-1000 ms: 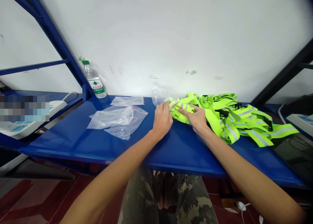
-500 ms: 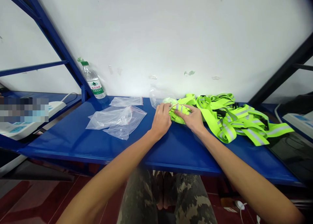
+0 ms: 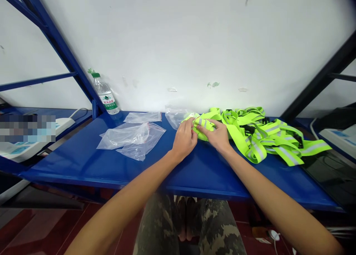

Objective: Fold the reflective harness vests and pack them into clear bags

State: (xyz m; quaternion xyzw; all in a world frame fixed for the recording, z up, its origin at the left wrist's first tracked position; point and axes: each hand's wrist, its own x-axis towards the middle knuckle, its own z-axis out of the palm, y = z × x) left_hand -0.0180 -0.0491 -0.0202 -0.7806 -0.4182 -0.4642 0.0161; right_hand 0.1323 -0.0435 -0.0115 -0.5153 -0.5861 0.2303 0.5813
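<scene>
A clear plastic zip bag [image 3: 175, 116] lies just beyond my hands, with part of a folded neon-yellow reflective strap [image 3: 206, 123] at its mouth. My left hand [image 3: 184, 138] is closed around the near edge of the bag, its fingertips partly hidden. On the right side of the bundle, my right hand [image 3: 219, 136] grips the folded strap with its thumb on top. Close by on the right lies a tangled pile of the same reflective straps [image 3: 267, 136] with grey stripes and black buckles.
More clear zip bags [image 3: 125, 134] lie flat to the left on the blue table [image 3: 83, 166]. A water bottle [image 3: 107, 95] with a green cap leans near the wall. Blue frame bars [image 3: 66, 55] rise at the left, and a dark bar [image 3: 314, 80] slants at the right.
The folded strap has shifted slightly left into the bag's mouth, and its bright end reaches further into the bag. The bag has flattened lower. Both hands keep their grip.
</scene>
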